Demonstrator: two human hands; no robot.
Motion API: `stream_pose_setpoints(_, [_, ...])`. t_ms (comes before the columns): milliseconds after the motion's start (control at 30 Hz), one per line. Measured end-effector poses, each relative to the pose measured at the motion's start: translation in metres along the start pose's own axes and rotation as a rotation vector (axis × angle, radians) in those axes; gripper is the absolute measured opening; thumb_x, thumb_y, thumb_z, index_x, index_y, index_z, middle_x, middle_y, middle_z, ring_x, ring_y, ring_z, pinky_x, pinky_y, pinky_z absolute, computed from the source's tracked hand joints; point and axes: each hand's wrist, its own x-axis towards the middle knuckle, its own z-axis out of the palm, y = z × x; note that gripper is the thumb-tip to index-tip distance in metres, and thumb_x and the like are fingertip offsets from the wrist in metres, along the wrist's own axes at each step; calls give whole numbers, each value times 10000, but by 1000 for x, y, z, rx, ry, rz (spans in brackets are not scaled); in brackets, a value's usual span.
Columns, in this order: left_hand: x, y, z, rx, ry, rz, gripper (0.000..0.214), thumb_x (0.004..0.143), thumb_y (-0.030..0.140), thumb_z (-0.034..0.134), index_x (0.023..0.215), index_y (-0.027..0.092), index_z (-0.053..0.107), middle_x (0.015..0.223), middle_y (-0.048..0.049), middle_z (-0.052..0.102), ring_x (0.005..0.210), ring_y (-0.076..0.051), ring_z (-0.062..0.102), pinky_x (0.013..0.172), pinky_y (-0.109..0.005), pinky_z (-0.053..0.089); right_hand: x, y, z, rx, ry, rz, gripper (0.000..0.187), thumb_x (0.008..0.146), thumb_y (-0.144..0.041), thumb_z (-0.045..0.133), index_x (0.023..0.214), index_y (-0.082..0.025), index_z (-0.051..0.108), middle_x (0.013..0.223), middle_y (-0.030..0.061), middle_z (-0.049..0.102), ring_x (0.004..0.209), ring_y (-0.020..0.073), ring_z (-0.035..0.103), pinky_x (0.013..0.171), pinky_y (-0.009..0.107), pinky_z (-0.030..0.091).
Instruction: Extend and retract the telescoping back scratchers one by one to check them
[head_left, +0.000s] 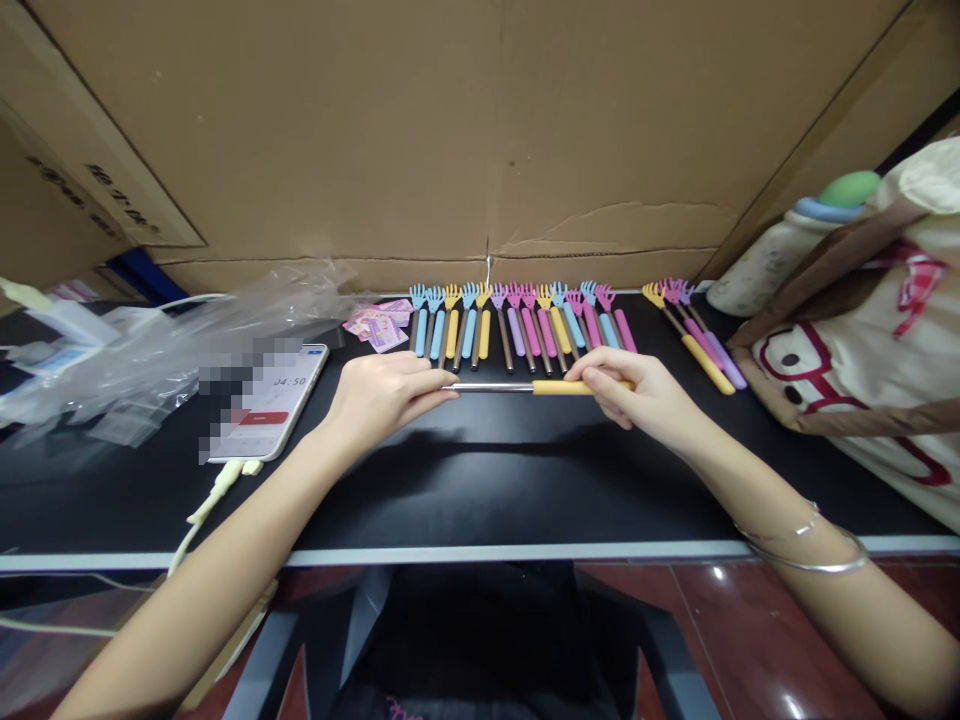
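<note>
In front of me, above the black table, a slim metal rod [495, 387] with a yellow handle sleeve [555, 387] is held level between my two hands. My left hand [386, 392] pinches the rod's left end; whatever is at that end is hidden by the fingers. Around the yellow sleeve on the right, my right hand [630, 385] is closed. Just beyond lies a row of small claw-headed back scratcher rods [510, 315] in blue, yellow, purple and pink, with loose coloured sleeves among them. Farther right rest several back scratchers [701, 335] with yellow and purple handles fitted.
Left of the row are printed cards [381, 325], a clear plastic bag [172, 330] and a phone [274, 405] with a cable. A cloth bag [862, 330] and a bottle [772, 255] stand at right. Cardboard [450, 140] walls the back.
</note>
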Motion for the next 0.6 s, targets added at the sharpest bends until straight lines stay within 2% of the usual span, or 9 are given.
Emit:
stream_pose_setpoints(200, [1,2,-2,5,-38,-23,389,977,442,408,886,238,726,749,-19,714,686,-140,629,555,-267,344,0,-4,0,-21,47,18,346,903,-492,562,906,-150,609,450,-79,402,359,61,374,403,209,287])
stream_pose_setpoints(467, [2,4,-1,-5,-46,-68,350,964,441,442,854,236,703,751,0,711,703,-134,638,543,-256,332,-2,-11,-11,67,-14,34,306,875,-440,612,1006,-165,580,545,-38,566,461,109,557,495,230,451])
stream_pose_setpoints(600, [2,4,-1,-22,-24,-81,364,972,446,420,878,232,699,771,-1,718,708,-134,638,557,-252,342,-1,-12,-14,142,67,15,343,839,-473,658,971,-180,541,624,5,648,464,133,600,491,256,491])
